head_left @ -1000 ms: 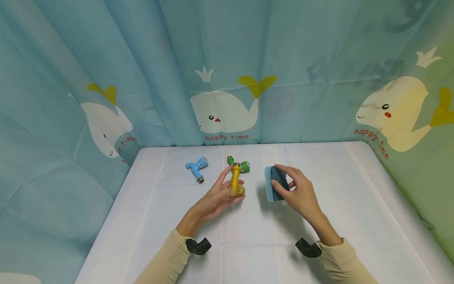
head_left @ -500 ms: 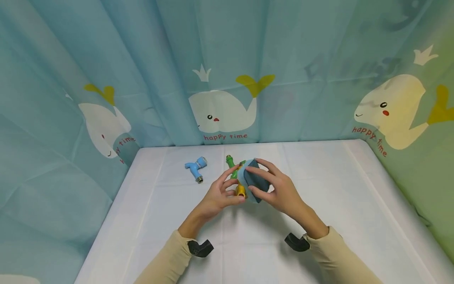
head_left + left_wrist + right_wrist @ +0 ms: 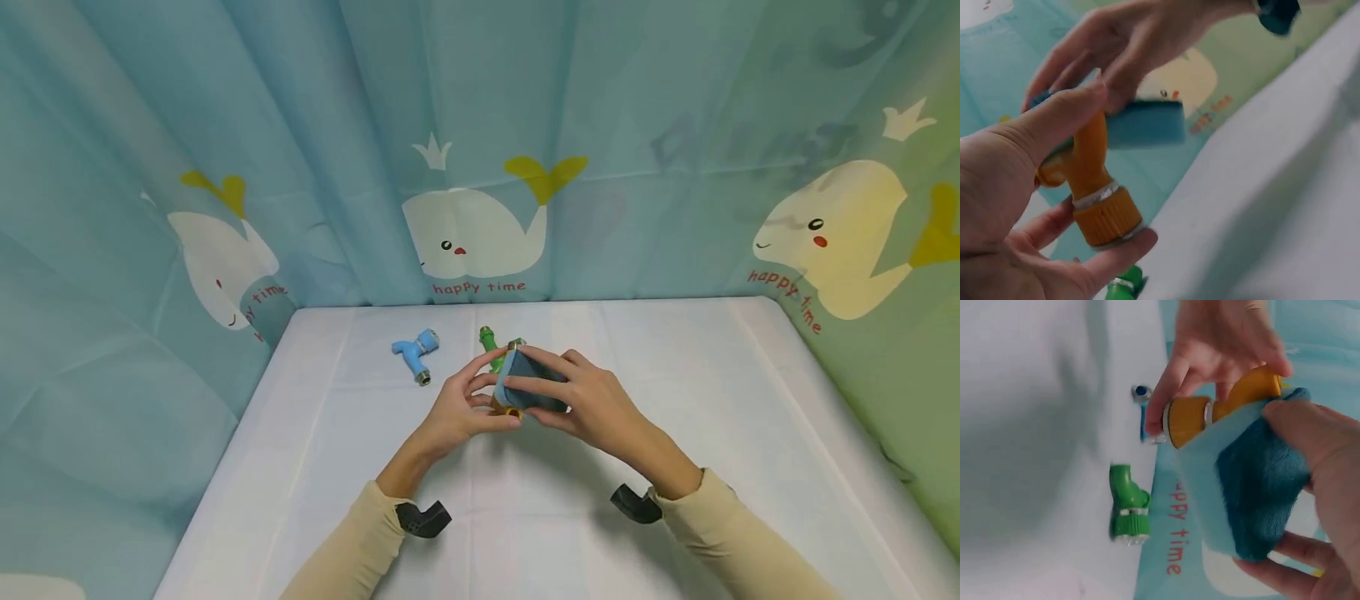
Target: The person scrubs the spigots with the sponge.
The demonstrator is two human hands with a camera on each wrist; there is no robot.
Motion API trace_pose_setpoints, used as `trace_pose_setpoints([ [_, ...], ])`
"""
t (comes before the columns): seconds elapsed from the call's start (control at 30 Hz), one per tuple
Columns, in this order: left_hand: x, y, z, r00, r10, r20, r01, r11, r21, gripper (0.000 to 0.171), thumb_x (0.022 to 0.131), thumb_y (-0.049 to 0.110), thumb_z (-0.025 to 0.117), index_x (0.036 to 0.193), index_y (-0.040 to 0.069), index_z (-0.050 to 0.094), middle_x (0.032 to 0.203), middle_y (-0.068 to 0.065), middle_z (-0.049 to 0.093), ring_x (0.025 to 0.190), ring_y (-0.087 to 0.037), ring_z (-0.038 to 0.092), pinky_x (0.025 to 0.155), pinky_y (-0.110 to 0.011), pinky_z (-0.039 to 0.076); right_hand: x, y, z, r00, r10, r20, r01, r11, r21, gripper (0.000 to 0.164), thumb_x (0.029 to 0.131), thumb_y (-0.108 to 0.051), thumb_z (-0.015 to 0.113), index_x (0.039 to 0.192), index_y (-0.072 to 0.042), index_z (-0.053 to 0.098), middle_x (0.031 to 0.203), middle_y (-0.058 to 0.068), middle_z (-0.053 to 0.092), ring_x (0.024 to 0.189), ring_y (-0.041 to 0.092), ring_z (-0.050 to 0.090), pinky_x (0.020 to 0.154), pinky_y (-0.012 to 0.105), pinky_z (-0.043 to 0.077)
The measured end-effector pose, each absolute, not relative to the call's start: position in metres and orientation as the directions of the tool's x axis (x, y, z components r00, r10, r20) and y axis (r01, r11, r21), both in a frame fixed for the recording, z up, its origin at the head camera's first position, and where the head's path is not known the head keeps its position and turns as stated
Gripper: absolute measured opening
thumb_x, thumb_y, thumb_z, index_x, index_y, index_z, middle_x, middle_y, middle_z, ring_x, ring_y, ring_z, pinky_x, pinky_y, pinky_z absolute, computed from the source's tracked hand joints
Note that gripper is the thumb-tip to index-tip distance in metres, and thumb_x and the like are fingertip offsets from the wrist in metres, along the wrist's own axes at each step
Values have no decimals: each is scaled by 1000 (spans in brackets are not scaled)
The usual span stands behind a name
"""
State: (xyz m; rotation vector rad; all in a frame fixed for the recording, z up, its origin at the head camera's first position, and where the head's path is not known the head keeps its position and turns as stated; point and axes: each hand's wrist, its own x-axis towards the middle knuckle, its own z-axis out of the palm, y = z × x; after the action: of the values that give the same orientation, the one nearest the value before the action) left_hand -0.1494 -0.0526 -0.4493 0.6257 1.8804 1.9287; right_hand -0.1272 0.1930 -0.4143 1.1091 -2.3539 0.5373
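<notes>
My left hand (image 3: 453, 421) holds a yellow tap (image 3: 1107, 215) with a ribbed knob and a silvery ring. In the left wrist view its thumb lies over the tap's body and a fingertip is at the knob's end. My right hand (image 3: 607, 408) grips a light blue sponge (image 3: 1200, 481) with a dark blue fuzzy pad (image 3: 1266, 481) on one face. The sponge's pale side lies against the tap in the right wrist view. From the head view, the sponge and fingers hide most of the tap, which is above the table.
A blue tap (image 3: 412, 352) lies on the white table (image 3: 360, 467) to the left. Behind my hands lies a green tap (image 3: 1129, 503), partly covered in the head view. A blue-green curtain (image 3: 300, 125) with whale prints borders the table's back and sides.
My right hand has brought the sponge leftward onto the yellow tap, then moved it a little along it. The tap has turned in my left hand. The blue and green taps stay put.
</notes>
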Motion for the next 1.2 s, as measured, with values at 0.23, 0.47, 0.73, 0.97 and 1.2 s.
trace_pose_setpoints([
  [0.23,-150,-53,-450,-853,522,-6,11,29,1000,92,81,8,89,156,36,41,134,-10,63,99,-30,70,80,-32,58,-132,198,-408,-574,-595,563,-744,666,-54,59,78,-25,92,133,-35,70,148,5,56,90,27,60,58,37,57],
  [0.47,-151,-52,-446,-834,552,23,11,-25,1000,93,82,10,88,157,33,40,136,-15,62,103,-33,70,82,-34,59,-136,203,-405,-534,-654,535,-790,612,-41,60,79,-26,92,133,-35,69,148,5,57,92,27,61,60,36,57],
  [0.73,-152,-51,-443,-840,542,34,15,-40,999,94,82,4,87,158,33,39,141,-12,60,107,-32,69,85,-35,59,-139,200,-400,-520,-643,563,-807,585,-77,59,82,-30,89,136,-32,68,149,8,55,89,26,60,60,36,56],
  [0.97,-155,-51,-441,-847,529,42,40,-17,999,92,81,7,88,156,36,42,136,-10,62,106,-31,69,88,-35,58,-147,201,-397,-566,-582,584,-738,673,-44,59,79,-25,91,134,-33,70,148,6,57,89,29,59,57,40,57],
  [1.2,-151,-52,-447,-838,542,61,75,4,997,96,82,5,86,159,32,35,143,-11,57,112,-29,65,95,-41,57,-143,194,-400,-531,-639,556,-772,635,-8,60,80,-35,90,135,-33,69,146,7,58,84,26,60,56,36,56],
])
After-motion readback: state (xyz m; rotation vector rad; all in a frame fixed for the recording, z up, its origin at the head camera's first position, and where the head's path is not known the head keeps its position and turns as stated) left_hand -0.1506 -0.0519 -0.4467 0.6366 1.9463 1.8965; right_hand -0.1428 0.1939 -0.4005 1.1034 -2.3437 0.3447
